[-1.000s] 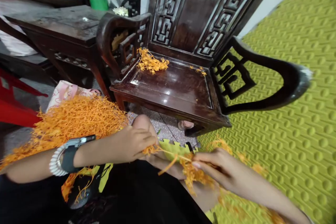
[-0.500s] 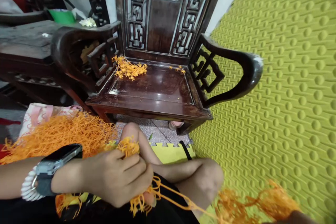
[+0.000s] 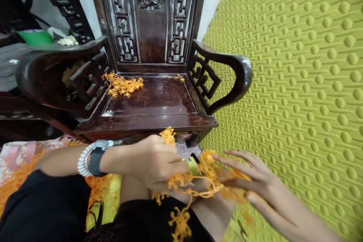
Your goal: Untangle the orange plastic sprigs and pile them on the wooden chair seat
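My left hand [image 3: 157, 162], with a white coil band and a watch at its wrist, is closed round a bunch of orange branching strands [image 3: 168, 136]. Tufts stick out above and below the fist, and one sprig [image 3: 180, 224] dangles beneath it. Thin orange loops run from the fist toward my right hand [image 3: 252, 179]. That hand's fingers are stretched out and apart, at a blurred orange clump [image 3: 208, 164]. Whether the fingers touch the clump is unclear.
Ahead stands a dark carved wooden chair [image 3: 153, 100] with an orange strand cluster [image 3: 123, 85] on its seat. A large orange strand pile [image 3: 21, 172] lies at left beside a pink-and-white bag [image 3: 14, 155]. Yellow studded matting [image 3: 297, 83] covers the right side. A green container [image 3: 35, 38] sits far left.
My right hand has come in from the lower right edge to near my left fist, its fingers now spread. My left hand, still closed on the strands, has moved right. The view has shifted.
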The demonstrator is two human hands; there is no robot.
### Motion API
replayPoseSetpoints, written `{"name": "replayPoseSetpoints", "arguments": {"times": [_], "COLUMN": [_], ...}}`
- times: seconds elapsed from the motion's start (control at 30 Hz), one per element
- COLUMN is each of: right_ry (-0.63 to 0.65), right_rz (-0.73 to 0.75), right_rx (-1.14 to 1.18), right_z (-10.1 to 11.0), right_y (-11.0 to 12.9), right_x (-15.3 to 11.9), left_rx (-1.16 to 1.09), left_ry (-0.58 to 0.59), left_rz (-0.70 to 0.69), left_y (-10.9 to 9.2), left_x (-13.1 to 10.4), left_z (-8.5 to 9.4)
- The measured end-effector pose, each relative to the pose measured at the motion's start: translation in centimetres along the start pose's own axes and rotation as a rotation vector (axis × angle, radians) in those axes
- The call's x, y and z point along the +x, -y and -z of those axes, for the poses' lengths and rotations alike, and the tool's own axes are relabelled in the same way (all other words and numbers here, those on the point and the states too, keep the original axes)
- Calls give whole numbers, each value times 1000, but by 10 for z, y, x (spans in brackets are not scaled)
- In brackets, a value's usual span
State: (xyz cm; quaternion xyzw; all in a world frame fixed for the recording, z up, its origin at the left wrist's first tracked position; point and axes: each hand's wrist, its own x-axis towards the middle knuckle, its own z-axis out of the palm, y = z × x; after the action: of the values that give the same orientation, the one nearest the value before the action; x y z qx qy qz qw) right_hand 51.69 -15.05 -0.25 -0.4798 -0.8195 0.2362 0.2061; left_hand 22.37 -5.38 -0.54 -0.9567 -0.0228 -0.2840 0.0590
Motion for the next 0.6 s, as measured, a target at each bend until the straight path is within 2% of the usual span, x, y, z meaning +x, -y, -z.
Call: {"name": "replayPoseSetpoints", "arguments": {"times": [0.07, 0.13, 0.2, 0.3, 0.43, 0.6], "right_ry": [-12, 62, 122, 152, 241, 340], "right_rz": [-4, -46, -117, -125, 74, 198], "right_rx": [186, 378, 455, 312, 1, -75], "right_z": [1, -4, -10, -17, -28, -32], "right_y": [19, 38, 52, 60, 53, 47], "right_x": [27, 47, 57, 52, 34, 33], "left_rx": [157, 269, 311, 392, 306, 251], "left_ry": [-63, -104, -112, -65, 93, 107], "left_rz": [8, 54, 84, 69, -10, 18], "left_y": [-3, -7, -9, -17, -40, -53], "left_x": [17, 30, 35, 25, 0, -11], "left_z": [-2, 0, 4, 7, 0, -10]}}
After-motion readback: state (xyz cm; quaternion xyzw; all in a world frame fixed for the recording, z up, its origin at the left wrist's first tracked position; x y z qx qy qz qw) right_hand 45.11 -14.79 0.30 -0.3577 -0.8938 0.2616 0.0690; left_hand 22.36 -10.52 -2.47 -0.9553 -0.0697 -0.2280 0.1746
